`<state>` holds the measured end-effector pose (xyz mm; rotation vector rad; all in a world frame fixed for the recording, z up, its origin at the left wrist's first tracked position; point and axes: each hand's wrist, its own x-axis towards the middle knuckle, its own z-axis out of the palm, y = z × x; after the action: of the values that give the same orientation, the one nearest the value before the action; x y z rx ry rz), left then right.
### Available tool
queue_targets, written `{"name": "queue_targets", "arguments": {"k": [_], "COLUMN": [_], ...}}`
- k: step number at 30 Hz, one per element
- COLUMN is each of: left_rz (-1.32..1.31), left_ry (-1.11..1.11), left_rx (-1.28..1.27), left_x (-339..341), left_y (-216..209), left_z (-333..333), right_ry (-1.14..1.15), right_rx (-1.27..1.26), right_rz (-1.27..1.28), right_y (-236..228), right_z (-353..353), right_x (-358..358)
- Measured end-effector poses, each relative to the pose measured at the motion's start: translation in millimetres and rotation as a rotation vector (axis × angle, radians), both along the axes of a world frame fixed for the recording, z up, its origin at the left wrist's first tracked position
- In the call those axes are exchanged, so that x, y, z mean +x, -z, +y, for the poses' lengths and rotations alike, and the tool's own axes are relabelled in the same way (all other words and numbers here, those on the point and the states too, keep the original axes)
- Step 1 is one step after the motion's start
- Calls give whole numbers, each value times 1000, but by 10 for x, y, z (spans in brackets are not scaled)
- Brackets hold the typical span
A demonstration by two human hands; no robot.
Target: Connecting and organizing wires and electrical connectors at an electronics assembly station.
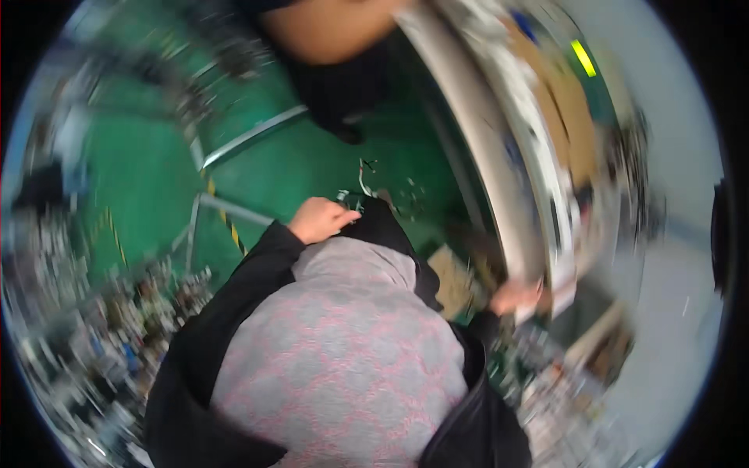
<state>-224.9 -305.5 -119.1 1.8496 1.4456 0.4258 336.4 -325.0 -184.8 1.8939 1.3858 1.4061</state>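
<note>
My left hand (pixel 318 221) is in front of my body, over my dark-clad lap. Its fingers are curled in, and around their tips shows something small and thin that I cannot make out. Out to the right, my right hand (pixel 516 296) is at the near end of a long white-edged bench (pixel 511 226). Motion smears its fingers, so whether it grips or only touches the edge does not show. Both arms wear black sleeves, open over a grey and pink patterned top.
Ahead stands another person, with a blurred bare arm (pixel 331 30) and a dark shoe (pixel 343 129). Metal frame bars (pixel 253 139) and yellow-black striped tape (pixel 234 232) lie to the left on the green floor (pixel 148 168). Small scraps litter the floor ahead. Brown cardboard (pixel 452 281) is low at the right.
</note>
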Motion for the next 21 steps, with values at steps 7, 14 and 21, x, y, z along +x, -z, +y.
{"name": "queue_targets", "arguments": {"k": [7,14,21], "left_rz": [-115,-930,-834], "left_ry": [-742,-1608,-1956], "left_rx": [31,125,470], "left_x": [-849,-1901,-2583], "left_y": [-297,-835,-1935], "left_z": [-286,-857,-674], "right_ry": [-773,-1235,-1639], "right_rx": [-926,-1998,-2203], "right_rz": [1660,1412,1697], "right_y": [-20,-636,-1010], "right_z": [878,1669,870], "right_x": [-3103,-6008,-7614]}}
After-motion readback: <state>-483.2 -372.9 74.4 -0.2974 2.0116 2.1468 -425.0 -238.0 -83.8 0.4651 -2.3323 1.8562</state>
